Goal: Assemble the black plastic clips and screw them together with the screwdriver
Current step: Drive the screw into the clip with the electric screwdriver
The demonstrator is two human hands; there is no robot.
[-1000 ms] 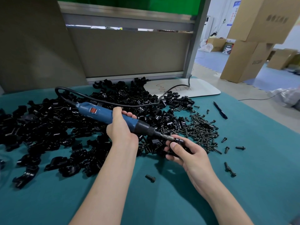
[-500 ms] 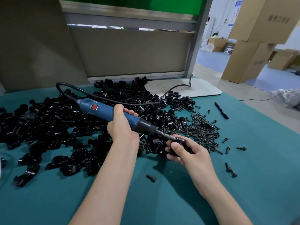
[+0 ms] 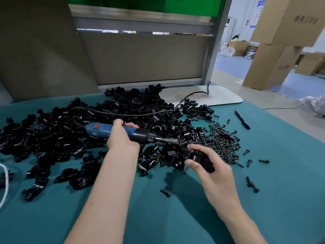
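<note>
Hiding the middle of the blue-bodied electric screwdriver [image 3: 98,129], the left hand [image 3: 123,140] has its grip clenched round the barrel, so only the rear with its red switch and the black nose show; the metal bit points right, low over the near edge of the heap of loose black plastic clips [image 3: 52,136]; the tip is blurred, so whether it carries a screw cannot be told. The right hand [image 3: 212,169] has its grip grasping a chunky black plastic clip [image 3: 202,160] between thumb and fingers, just right of the bit tip and apart from it; the fingers cover its far side, and no screw hole can be made out. The black power cord [image 3: 123,113] arcs over the heap toward the far edge of the teal cloth-covered tabletop [image 3: 281,199]; a pile of small black screws [image 3: 221,140] lies right of the heap, touching it, with a few strays nearer the right edge. A white cord loop [image 3: 4,182] is cut off at the left edge. Brown cardboard boxes [image 3: 274,67] stand stacked on the floor beyond the far right corner; they look closed, their contents hidden.
</note>
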